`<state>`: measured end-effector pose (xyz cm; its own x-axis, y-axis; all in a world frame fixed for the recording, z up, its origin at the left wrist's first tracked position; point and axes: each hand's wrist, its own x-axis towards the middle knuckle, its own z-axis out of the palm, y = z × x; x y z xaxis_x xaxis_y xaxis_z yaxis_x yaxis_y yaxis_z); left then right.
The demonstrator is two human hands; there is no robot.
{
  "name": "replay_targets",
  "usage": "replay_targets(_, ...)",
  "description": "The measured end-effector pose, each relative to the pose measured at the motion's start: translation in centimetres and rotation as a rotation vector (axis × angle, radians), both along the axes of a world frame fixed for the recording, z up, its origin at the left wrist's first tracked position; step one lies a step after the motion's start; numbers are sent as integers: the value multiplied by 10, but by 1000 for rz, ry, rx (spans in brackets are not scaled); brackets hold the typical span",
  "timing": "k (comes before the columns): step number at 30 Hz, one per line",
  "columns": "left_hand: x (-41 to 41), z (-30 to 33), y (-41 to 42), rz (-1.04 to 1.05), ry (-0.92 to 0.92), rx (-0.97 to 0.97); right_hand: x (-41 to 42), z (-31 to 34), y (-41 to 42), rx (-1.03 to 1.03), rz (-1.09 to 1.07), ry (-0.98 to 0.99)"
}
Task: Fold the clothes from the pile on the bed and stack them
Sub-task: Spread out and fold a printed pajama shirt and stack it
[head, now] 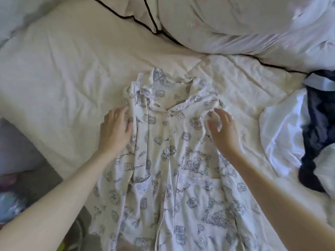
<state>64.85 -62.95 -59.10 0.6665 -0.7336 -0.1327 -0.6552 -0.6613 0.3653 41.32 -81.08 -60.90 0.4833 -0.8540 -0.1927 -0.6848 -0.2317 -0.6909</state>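
Nearest, printed pyjama shirt [168,178] spread front-up on the bed [63,73], hem toward the camera, collar away, both sides already turned in. Left hand [116,129] flat on the left shoulder edge, fingers [125,111] straight and slightly spread. Right hand [222,127] hovering over the bunched right shoulder, fingers loosely curled, pinching nothing visible. Likely trouble: uneven halves from that bunched shoulder; loose folds slipping open when lifted. Farther right, dark garment [315,127] on white cloth [279,134], apparently the pile. Beyond, pillows [235,26].
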Motion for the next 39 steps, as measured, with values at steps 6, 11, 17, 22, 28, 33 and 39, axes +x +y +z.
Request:
replay_targets(6, -65, -33, 118, 171, 105, 112, -59, -29, 136, -123, 293, 168)
replay_targets(11, -54, -44, 153, 450, 168, 44, -76, -41, 207, -27, 409, 301)
replay_targets(17, 14, -12, 168, 628, 89, -80, -74, -31, 255, 15, 328, 332)
replay_targets(22, 60, 7, 189, 804, 12, -110, -84, -22, 288, 68, 283, 350)
replay_targets(28, -43, -29, 225, 612, 475, -78, -108, -9, 330, 10, 103, 301)
replay_targets(33, -117, -59, 242, 470, 852, 4, -127, -2, 354, -41, -99, 264)
replay_targets(39, -116, -59, 250, 529, 955, -131, -132, -1, 360, 445, -776, 183)
